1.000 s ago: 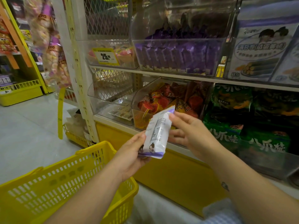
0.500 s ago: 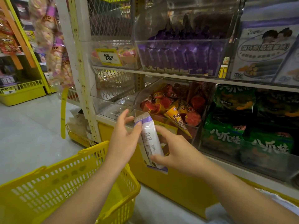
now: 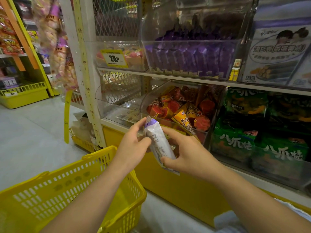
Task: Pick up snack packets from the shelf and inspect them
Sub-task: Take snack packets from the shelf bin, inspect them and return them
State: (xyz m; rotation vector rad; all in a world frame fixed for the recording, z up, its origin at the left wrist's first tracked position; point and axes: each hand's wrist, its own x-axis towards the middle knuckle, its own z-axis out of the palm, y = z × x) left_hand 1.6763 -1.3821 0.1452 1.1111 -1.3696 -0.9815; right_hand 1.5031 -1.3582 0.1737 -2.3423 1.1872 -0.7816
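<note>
I note the snack packet (image 3: 159, 143) near upright, purple end on top, just in front of the cone bin (image 3: 201, 136) on the lower shelf (image 3: 111, 122); a second ago it leaned right. The left hand (image 3: 133, 148) has climbed from the bottom end to the top, fingers (image 3: 139, 125) curled on it. The right hand (image 3: 188, 155) has dropped from the top end and pinches the lower end.
</note>
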